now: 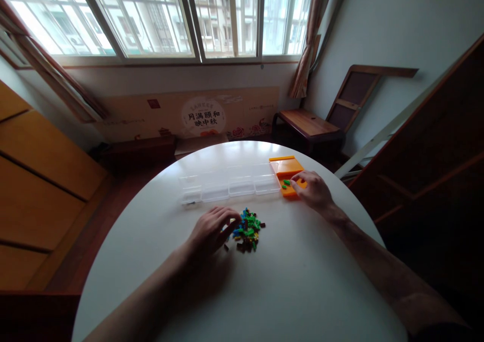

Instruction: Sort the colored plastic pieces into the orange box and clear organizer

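Observation:
A heap of small plastic building bricks (249,230) in green, blue, yellow and brown lies on the white table. My left hand (210,231) is at the heap's left side, fingers bent over its edge, with a gap between thumb and forefinger; I see nothing held. Over the front part of an orange case (293,196) is my right hand (314,190), thumb and forefinger closed at a small green brick (287,182). Another green brick (284,187) lies in the case just below it.
A row of clear plastic compartment boxes (242,190) with raised lids adjoins the orange case's left side. The round white table (151,261) has a curved far edge. Beyond it are a wooden chair (308,123), a printed banner (242,108) and windows.

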`<state>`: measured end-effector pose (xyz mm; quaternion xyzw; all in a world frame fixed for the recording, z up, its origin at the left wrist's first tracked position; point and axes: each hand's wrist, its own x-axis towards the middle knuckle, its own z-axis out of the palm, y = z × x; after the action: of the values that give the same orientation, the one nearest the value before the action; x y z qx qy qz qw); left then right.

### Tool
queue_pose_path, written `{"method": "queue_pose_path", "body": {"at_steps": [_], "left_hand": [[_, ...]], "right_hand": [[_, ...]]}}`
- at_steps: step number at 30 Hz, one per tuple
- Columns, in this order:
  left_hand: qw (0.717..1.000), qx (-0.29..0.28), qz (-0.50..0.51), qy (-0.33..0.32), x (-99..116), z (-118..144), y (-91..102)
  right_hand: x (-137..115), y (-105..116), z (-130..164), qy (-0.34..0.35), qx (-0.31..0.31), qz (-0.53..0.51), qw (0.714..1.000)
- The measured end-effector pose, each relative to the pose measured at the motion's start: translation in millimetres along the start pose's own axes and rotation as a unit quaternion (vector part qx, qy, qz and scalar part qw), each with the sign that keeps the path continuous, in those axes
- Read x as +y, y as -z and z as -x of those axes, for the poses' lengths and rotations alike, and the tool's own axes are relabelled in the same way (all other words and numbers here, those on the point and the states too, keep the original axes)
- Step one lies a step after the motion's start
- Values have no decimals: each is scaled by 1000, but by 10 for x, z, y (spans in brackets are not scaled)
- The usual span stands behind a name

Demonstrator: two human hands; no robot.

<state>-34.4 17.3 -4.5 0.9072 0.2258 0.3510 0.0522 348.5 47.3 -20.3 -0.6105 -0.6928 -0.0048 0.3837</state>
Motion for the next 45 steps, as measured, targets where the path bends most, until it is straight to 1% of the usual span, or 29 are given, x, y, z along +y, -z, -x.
{"method": "queue_pose_path", "body": {"at_steps": [2,4,8,11,14,16,18,21,27,35,38,40,43,45], "left_hand": [[1000,13,-4,5,8,-4,7],[1000,25,-3,10,19,-9,11],[999,41,5,31,51,-15,4],[998,38,18,43,85,-30,-12],[998,36,30,49,117,-59,-30],[998,37,32,46,130,-80,-42],[998,34,29,35,132,-96,-58],[999,23,24,9,120,-108,-91],[999,23,31,-22,108,-112,-136],[999,15,26,-39,99,-105,-129],[999,16,23,-40,87,-74,-100],[1000,13,15,-25,69,-41,-64],[1000,11,4,0,24,15,-13],[1000,15,-3,15,-10,47,5]], "right_hand": [[-15,-17,10,5,-4,2,1000],[-101,-25,31,31,-3,-19,999],[-438,-42,130,127,-16,-96,987],[-709,-83,237,202,-76,-161,963],[-874,-140,315,271,-125,-187,936],[-917,-171,337,301,-141,-188,924],[-930,-192,340,315,-145,-186,919],[-931,-213,333,325,-146,-184,916],[-942,-237,335,348,-140,-164,912],[-984,-184,327,356,-136,-149,913],[-927,-149,299,337,-116,-140,924],[-831,-116,261,292,-84,-126,945],[-608,-67,185,187,-27,-84,978],[-439,-49,138,118,-2,-52,992]]}}
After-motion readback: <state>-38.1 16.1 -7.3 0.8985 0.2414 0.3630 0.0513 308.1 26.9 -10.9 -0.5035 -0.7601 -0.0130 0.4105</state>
